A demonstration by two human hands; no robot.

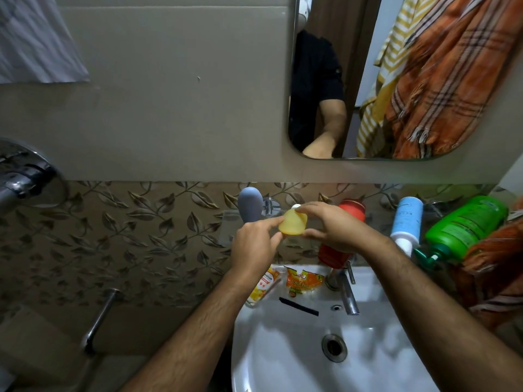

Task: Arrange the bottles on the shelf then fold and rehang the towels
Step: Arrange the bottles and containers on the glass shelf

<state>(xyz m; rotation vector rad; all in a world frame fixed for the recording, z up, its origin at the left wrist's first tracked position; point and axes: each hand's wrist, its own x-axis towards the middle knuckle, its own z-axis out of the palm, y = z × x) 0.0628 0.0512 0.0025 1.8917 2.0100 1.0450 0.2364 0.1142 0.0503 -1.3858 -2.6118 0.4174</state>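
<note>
A small yellow bottle [293,225] with a white cap is held between both hands above the glass shelf [230,219]. My left hand [254,244] pinches its left side. My right hand [336,230] grips its right side and top. On the shelf stand a grey bottle [249,204], a red bottle [352,212] partly hidden by my right hand, a white-and-blue bottle [406,222] and a green pump bottle [464,229] lying tilted. An orange plaid towel [492,267] hangs at the right edge. A pale towel [36,43] hangs top left.
A white sink [283,349] with a chrome tap [348,295] lies below the shelf. On its rim lie a yellow tube [261,287], an orange scrub-pad packet [302,280] and a black strip [298,306]. A mirror [368,80] reflects towels. A wall tap [25,176] juts out at left.
</note>
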